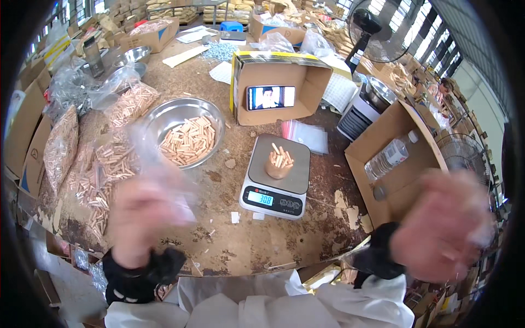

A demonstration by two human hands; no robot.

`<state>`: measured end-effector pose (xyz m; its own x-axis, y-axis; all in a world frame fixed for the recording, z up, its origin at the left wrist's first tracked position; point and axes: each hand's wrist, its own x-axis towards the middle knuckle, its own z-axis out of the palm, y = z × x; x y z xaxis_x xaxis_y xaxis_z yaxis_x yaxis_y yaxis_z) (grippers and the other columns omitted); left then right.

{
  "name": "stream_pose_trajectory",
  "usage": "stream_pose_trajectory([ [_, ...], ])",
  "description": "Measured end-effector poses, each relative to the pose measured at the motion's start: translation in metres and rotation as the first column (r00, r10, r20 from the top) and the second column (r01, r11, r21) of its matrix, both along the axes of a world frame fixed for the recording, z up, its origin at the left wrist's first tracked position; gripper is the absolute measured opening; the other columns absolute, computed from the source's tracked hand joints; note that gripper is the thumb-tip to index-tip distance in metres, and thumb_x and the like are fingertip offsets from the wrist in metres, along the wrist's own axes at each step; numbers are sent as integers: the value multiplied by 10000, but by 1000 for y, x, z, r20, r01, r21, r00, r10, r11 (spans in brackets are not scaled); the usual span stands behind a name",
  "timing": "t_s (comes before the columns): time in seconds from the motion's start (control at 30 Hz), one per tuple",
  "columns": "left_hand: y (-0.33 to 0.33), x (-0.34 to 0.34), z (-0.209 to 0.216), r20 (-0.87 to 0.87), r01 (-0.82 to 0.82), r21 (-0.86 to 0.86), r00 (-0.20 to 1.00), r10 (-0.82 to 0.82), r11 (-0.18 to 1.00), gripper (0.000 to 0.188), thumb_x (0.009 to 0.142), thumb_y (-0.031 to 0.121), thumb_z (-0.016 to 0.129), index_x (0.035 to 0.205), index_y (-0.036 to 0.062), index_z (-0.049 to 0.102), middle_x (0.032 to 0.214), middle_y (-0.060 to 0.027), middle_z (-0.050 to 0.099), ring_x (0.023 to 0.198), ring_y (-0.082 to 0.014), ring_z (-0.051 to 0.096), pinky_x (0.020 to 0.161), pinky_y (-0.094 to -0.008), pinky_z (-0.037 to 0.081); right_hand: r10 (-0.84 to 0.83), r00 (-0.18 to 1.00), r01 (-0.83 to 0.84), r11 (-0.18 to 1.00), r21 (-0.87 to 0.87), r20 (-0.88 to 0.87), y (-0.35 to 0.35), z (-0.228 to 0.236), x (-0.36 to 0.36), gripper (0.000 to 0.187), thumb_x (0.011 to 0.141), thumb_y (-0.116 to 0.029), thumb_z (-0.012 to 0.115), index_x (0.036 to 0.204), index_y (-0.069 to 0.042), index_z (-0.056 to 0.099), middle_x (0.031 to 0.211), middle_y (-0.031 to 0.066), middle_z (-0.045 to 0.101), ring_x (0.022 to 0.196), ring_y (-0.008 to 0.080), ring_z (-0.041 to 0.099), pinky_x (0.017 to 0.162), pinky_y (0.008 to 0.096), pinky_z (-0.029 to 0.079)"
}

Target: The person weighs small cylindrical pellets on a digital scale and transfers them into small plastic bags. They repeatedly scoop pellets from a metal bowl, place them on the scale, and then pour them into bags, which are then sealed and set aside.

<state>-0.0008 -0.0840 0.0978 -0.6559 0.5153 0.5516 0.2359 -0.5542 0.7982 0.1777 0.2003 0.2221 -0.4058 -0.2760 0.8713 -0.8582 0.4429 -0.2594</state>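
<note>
My left hand (136, 218), smeared by motion, is closed on a clear plastic bag (156, 156) that blurs across the left rim of a steel bowl (217, 113). Short wooden dowels (188, 143) lie heaped in that bowl. At the right, my right hand (443, 229) is raised in front of an open cardboard box; motion smears its fingers. Between the hands stands a digital scale (273, 199) with a lit display. On its plate a small round cup (278, 169) is filled with upright and leaning dowels.
Bags of dowels (60, 147) crowd the left side. A box on its side holds a phone (270, 98) behind the scale, near flat zip bags (311, 136). The right-hand cardboard box (361, 180) contains a clear bottle (391, 156). A fan (377, 27) stands at the back right.
</note>
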Motion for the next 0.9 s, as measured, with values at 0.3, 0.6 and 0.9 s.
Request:
stream_pose_trajectory([
  [0.3,50,-5,-61,-58,426,-479,857,-512,768,146,915,123,660,825,13,628,677,-50,558,583,-127,504,521,-287,367,-206,973,147,904,401,108,-33,-157,-80,256,777,-154,677,1029,-112,691,1158,72,613,1207,277,545,1067,498,411],
  [0.6,49,-7,-61,170,654,-373,745,-645,658,174,941,134,636,858,-19,643,751,-39,605,639,-102,527,557,-266,378,-233,972,206,891,404,18,-32,-167,-69,166,837,-133,626,994,-97,667,1103,42,639,1166,239,585,1069,462,430],
  [0.9,51,-6,-60,361,720,-364,694,-623,591,142,939,98,618,858,-16,643,765,-17,626,674,-83,549,592,-249,410,-267,964,232,860,454,13,-33,-168,-69,93,837,-147,620,912,-100,650,1064,41,629,1178,215,564,1091,476,410],
])
